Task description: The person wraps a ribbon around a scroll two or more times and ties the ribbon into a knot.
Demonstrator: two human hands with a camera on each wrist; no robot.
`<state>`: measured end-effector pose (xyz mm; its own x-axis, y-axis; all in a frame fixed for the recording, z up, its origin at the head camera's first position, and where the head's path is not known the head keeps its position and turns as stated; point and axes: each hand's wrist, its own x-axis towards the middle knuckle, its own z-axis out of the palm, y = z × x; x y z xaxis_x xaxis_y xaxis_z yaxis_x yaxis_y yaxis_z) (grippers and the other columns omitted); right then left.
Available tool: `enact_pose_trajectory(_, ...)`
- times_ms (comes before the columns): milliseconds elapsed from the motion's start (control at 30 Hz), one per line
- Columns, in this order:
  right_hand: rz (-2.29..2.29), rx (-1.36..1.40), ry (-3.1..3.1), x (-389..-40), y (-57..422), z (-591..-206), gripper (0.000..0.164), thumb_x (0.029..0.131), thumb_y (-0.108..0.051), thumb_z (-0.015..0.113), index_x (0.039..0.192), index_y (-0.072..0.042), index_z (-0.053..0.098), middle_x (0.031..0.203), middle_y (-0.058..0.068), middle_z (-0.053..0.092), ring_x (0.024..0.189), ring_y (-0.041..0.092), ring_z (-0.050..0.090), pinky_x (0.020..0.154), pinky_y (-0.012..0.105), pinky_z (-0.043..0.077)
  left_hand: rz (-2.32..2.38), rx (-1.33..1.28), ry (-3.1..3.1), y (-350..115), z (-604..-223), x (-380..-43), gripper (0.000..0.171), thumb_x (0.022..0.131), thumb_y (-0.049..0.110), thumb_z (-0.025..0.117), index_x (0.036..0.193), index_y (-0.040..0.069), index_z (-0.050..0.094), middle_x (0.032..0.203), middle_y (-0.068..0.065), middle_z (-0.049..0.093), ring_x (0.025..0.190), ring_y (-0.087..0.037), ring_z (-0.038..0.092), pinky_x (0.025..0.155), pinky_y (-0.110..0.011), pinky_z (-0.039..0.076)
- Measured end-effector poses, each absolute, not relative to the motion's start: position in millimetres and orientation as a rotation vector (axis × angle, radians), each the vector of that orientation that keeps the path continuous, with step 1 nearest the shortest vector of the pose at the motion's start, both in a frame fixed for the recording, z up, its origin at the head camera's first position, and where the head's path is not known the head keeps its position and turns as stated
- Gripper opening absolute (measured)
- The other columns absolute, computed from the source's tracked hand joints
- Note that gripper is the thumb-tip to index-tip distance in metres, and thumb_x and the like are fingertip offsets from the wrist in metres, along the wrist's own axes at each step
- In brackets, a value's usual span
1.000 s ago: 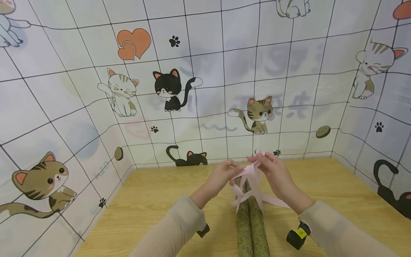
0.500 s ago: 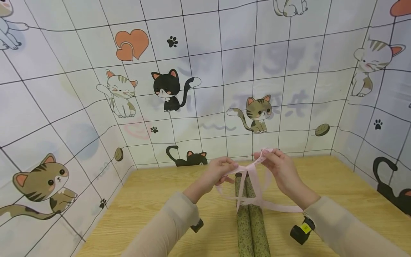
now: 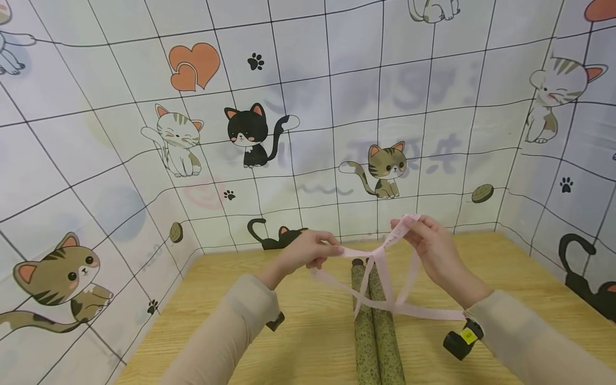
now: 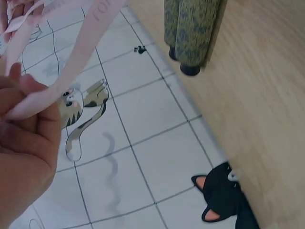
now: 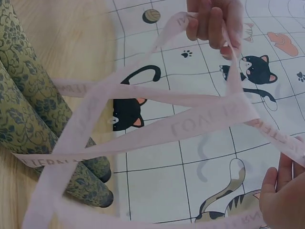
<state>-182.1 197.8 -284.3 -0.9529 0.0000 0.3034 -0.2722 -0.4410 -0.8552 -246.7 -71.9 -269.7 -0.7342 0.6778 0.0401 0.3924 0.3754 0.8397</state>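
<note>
A pale pink ribbon [image 3: 382,275] printed with letters stretches between my two hands. My left hand [image 3: 310,248] pinches one length of it, left of two long rods [image 3: 368,342] covered in green floral material with dark ends. On the right and a little higher, my right hand [image 3: 435,248] pinches another length, between thumb and fingers. Above the rods' far ends the two lengths meet at a crossing; whether it is knotted, I cannot tell. Loose strands of the ribbon [image 5: 205,121] hang down in loops over the rods in the right wrist view.
The rods lie side by side on a wood-grain table [image 3: 192,321]. Behind it and at both sides stands a white gridded wall covering [image 3: 308,80] printed with cartoon cats. A black wrist device [image 3: 459,342] with a yellow label sits below the right cuff.
My hands have moved apart, the left one leftward and the right one rightward and up. The pink ribbon between them is drawn out longer, and its hanging loops have widened.
</note>
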Motion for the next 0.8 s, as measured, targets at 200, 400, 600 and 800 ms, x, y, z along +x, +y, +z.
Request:
enact_pose_trajectory(200, 2.538, 0.43, -1.429, -184, 210, -276, 0.008, 0.094, -0.008, 0.055, 0.088, -0.003, 0.058, 0.091, 0.005, 0.071, 0.094, 0.013, 0.066, 0.089, 0.021, 0.046, 1.043, 0.931, 2.423, -88, -252, -254, 0.025, 0.085, 0.034, 0.067, 0.105, 0.019, 0.066, 0.055, 0.002, 0.038, 0.048, -0.014, 0.029, 0.05, -0.027, 0.032)
enact_pose_trajectory(400, 2.498, 0.413, -1.414, -182, 224, -272, 0.011, 0.092, -0.006, 0.057, 0.082, -0.001, 0.056, 0.088, 0.005, 0.069, 0.093, 0.014, 0.067, 0.087, 0.022, 0.047, 0.923, 0.91, 2.531, -107, -244, -259, 0.04, 0.084, 0.025, 0.069, 0.122, 0.022, 0.058, 0.064, 0.002, 0.046, 0.057, -0.013, 0.039, 0.057, -0.029, 0.039)
enact_pose_trajectory(600, 2.36, 0.304, -1.507, -177, 238, -277, 0.007, 0.09, -0.01, 0.062, 0.091, -0.003, 0.06, 0.089, 0.002, 0.069, 0.088, 0.01, 0.067, 0.081, 0.02, 0.049, 0.923, 0.867, 2.647, -131, -242, -267, 0.023, 0.087, 0.023, 0.066, 0.109, 0.016, 0.066, 0.064, 0.0, 0.048, 0.052, -0.012, 0.036, 0.051, -0.026, 0.033)
enact_pose_trajectory(800, 2.203, 0.14, -1.615, -176, 250, -287, 0.011, 0.088, -0.016, 0.065, 0.093, -0.007, 0.061, 0.088, -0.003, 0.064, 0.08, 0.005, 0.062, 0.074, 0.016, 0.05, 0.987, 0.79, 2.683, -157, -243, -273, 0.023, 0.086, 0.032, 0.067, 0.075, 0.012, 0.064, 0.056, 0.003, 0.037, 0.053, -0.013, 0.029, 0.054, -0.026, 0.029)
